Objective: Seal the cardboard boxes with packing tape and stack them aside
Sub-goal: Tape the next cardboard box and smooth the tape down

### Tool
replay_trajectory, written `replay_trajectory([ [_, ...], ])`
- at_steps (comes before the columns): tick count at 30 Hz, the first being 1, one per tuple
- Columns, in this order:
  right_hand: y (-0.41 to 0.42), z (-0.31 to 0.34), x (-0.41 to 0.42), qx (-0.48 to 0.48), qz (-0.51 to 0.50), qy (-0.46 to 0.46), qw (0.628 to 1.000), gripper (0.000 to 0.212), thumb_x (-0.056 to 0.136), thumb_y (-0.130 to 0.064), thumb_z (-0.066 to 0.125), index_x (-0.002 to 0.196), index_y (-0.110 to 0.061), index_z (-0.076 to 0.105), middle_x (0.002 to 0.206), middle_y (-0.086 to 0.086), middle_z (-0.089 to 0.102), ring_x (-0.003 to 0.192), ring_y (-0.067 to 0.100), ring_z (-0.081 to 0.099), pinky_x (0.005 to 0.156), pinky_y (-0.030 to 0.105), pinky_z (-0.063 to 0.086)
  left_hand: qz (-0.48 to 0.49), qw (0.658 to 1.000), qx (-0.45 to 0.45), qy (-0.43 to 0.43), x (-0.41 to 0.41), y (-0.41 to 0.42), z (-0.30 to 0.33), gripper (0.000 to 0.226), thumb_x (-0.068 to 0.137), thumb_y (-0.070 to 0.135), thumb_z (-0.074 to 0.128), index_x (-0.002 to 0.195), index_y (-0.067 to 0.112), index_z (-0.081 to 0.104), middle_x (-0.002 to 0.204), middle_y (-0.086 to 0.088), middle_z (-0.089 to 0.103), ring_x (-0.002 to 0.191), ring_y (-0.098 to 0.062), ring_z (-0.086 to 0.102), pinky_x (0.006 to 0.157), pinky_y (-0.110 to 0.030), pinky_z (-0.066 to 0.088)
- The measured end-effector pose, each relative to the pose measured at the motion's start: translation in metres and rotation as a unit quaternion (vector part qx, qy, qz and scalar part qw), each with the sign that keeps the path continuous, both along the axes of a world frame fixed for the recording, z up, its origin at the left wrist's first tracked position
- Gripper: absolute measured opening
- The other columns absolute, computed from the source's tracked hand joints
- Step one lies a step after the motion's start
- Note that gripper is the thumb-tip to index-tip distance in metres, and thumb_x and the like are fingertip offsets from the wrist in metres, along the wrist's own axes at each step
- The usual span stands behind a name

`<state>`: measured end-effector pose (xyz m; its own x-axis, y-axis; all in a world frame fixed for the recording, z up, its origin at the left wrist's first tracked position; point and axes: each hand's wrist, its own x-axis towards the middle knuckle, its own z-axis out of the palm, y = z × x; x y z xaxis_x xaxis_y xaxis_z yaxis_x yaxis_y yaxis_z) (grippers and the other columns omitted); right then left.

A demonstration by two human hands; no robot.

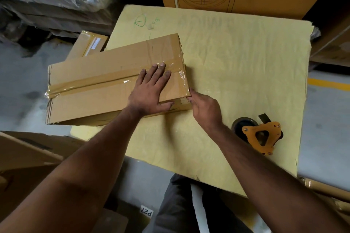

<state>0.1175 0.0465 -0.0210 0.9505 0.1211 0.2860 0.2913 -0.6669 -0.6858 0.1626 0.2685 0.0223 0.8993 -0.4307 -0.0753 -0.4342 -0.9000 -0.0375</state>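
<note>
One long cardboard box (106,85) lies on the yellow-covered table (236,58), at the table's left edge, with its left end overhanging that edge. A strip of packing tape (91,84) is laid along the centre seam of the box top and is wrapped down over the left end. The left hand (149,89) is spread flat on the taped seam near the right end of the box, fingers straight and pressed down. The right hand (203,108) is placed at the near right corner of the box, its fingertips touching the tape end there; whether they pinch it cannot be told. The tape dispenser (259,134) is set down on the table, well right of the box and held by neither hand. Taping of this box is judged nearly complete, with only smoothing left. Stacking aside is not yet done. A second taped box (89,43) is seen just behind the box, below table level
</note>
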Motion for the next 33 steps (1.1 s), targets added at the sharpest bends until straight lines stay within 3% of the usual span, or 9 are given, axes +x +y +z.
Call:
replay_trajectory([
  [3, -0.01, 0.007, 0.004, -0.06, 0.006, -0.026, 0.998, 0.032, 0.092, -0.033, 0.05, 0.092, -0.012, 0.074, 0.062, 0.006, 0.065, 0.053, 0.029, 0.059, 0.044, 0.032, 0.045, 0.001, 1.0, -0.008, 0.008, 0.0, 0.0, 0.002, 0.104, 0.079, 0.079, 0.037, 0.159, 0.017, 0.016, 0.167, -0.009, 0.006, 0.154, -0.029, 0.005, 0.122, -0.055, 0.008],
  [7, -0.027, 0.036, 0.023, -0.066, 0.052, -0.033, 0.996, 0.038, 0.097, -0.038, 0.045, 0.074, -0.012, 0.062, 0.066, 0.003, 0.06, 0.062, 0.027, 0.056, 0.05, 0.034, 0.042, 0.024, 0.998, -0.051, 0.023, -0.005, -0.011, 0.014, 0.1, 0.082, 0.081, 0.026, 0.157, 0.014, 0.024, 0.166, -0.01, 0.011, 0.154, -0.029, 0.005, 0.12, -0.06, 0.008],
  [11, -0.003, 0.078, 0.078, -0.088, 0.08, 0.005, 0.993, 0.033, 0.097, -0.028, 0.047, 0.119, -0.012, 0.065, 0.116, 0.01, 0.064, 0.108, 0.029, 0.058, 0.086, 0.044, 0.052, 0.185, 0.966, -0.172, 0.051, -0.009, -0.063, 0.026, 0.101, 0.077, 0.079, 0.024, 0.151, 0.011, 0.031, 0.162, -0.015, 0.019, 0.152, -0.03, 0.01, 0.118, -0.062, 0.003],
  [14, 0.03, 0.09, 0.122, -0.202, 0.156, 0.108, 0.961, 0.049, 0.1, -0.027, 0.046, 0.148, -0.021, 0.041, 0.158, 0.01, 0.032, 0.146, 0.029, 0.025, 0.117, 0.047, 0.026, 0.269, 0.951, -0.128, 0.08, -0.007, -0.105, 0.022, 0.106, 0.079, 0.074, 0.031, 0.158, 0.007, 0.01, 0.164, -0.021, 0.003, 0.152, -0.035, -0.003, 0.117, -0.062, -0.002],
  [19, 0.052, 0.079, 0.146, -0.369, 0.206, 0.13, 0.897, 0.059, 0.104, -0.044, 0.033, 0.157, -0.033, 0.013, 0.167, 0.007, -0.008, 0.153, 0.028, -0.011, 0.118, 0.059, -0.006, 0.202, 0.968, -0.045, 0.139, -0.013, -0.108, 0.027, 0.087, 0.089, 0.046, 0.05, 0.157, 0.006, 0.01, 0.164, -0.023, -0.004, 0.149, -0.043, -0.016, 0.117, -0.065, -0.002],
  [22, 0.037, 0.07, 0.134, -0.375, 0.158, 0.096, 0.908, 0.061, 0.1, -0.059, 0.026, 0.156, -0.038, 0.015, 0.167, 0.005, -0.001, 0.152, 0.03, 0.001, 0.117, 0.063, -0.001, 0.11, 0.983, -0.033, 0.143, -0.029, -0.078, 0.026, 0.093, 0.084, 0.042, 0.051, 0.158, 0.006, 0.007, 0.165, -0.018, 0.0, 0.151, -0.04, -0.011, 0.118, -0.064, 0.003],
  [25, 0.022, 0.063, 0.107, -0.358, 0.076, 0.052, 0.929, 0.055, 0.098, -0.055, 0.036, 0.15, -0.039, 0.03, 0.154, 0.012, 0.029, 0.133, 0.035, 0.036, 0.108, 0.056, 0.027, 0.004, 0.993, -0.012, 0.121, -0.04, -0.039, 0.021, 0.095, 0.076, 0.047, 0.038, 0.159, 0.009, 0.01, 0.166, -0.017, 0.0, 0.153, -0.036, 0.0, 0.119, -0.061, 0.008],
  [27, 0.02, 0.062, 0.088, -0.334, 0.018, 0.064, 0.94, 0.052, 0.096, -0.051, 0.045, 0.146, -0.036, 0.038, 0.136, 0.015, 0.043, 0.118, 0.035, 0.045, 0.095, 0.049, 0.037, -0.046, 0.993, 0.024, 0.106, -0.041, -0.018, 0.021, 0.095, 0.076, 0.054, 0.033, 0.16, 0.013, 0.01, 0.166, -0.013, 0.001, 0.153, -0.033, 0.007, 0.12, -0.058, 0.009],
  [33, 0.021, 0.07, 0.039, -0.302, -0.078, 0.094, 0.945, 0.038, 0.097, -0.042, 0.047, 0.127, -0.02, 0.053, 0.112, 0.017, 0.052, 0.099, 0.034, 0.056, 0.069, 0.038, 0.045, -0.009, 0.988, 0.112, 0.108, -0.046, 0.013, 0.039, 0.103, 0.083, 0.053, 0.059, 0.159, 0.021, -0.002, 0.167, -0.006, -0.007, 0.153, -0.034, 0.0, 0.121, -0.059, 0.006],
])
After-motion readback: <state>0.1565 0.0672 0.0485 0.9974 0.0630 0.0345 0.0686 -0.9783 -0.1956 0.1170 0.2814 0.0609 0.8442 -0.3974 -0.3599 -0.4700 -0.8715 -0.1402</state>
